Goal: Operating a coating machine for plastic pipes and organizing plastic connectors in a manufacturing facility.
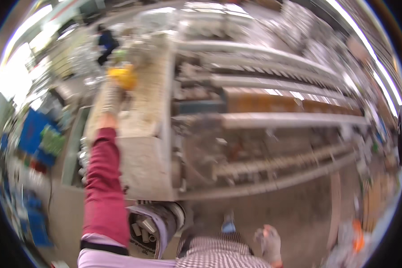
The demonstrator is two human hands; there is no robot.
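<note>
My left arm, in a dark red sleeve, stretches far forward over a long pale table top (143, 161). My left hand (113, 96), in a greyish glove, is at the far part of that top. A bright yellow thing (124, 77) lies right at its fingers; blur hides its kind and whether the hand grips it. Low in the view, beside my checked apron (214, 248), my right hand (270, 243) hangs in a pale glove with reddish fingertips. Its fingers are loosely bent and apart, with nothing seen in them.
A long machine with rollers (295, 120) and an orange-brown roll (290, 102) runs to the right of the table. A bin (163, 232) of short tubes stands by my legs. Blue crates (35, 134) are at left, cardboard (377, 201) at right. A person in dark clothes (106, 44) is far off.
</note>
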